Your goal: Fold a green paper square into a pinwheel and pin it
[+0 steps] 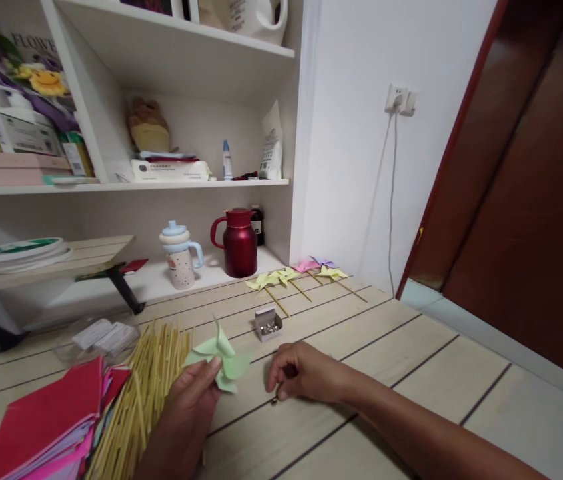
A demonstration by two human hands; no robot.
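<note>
My left hand (188, 407) holds a pale green paper pinwheel (221, 357) between thumb and fingers, its folded blades facing up. Over the tabletop to the right, my right hand (301, 373) is curled, thumb and index finger close together at a tiny dark metallic piece (274, 401). Whether the fingertips grip that piece is too small to tell. Just beyond my hands stands a small open box (267, 325) with shiny little metal pieces inside. Farther back lie several finished pinwheels (266, 279) in yellow, pink and purple on thin sticks.
Beside my left forearm lie a pile of thin wooden sticks (156, 367), stacked coloured paper (51, 413) and a clear plastic container (101, 337). A red jug (240, 243) and a pale cup (180, 260) stand at the back under the shelves (201, 187).
</note>
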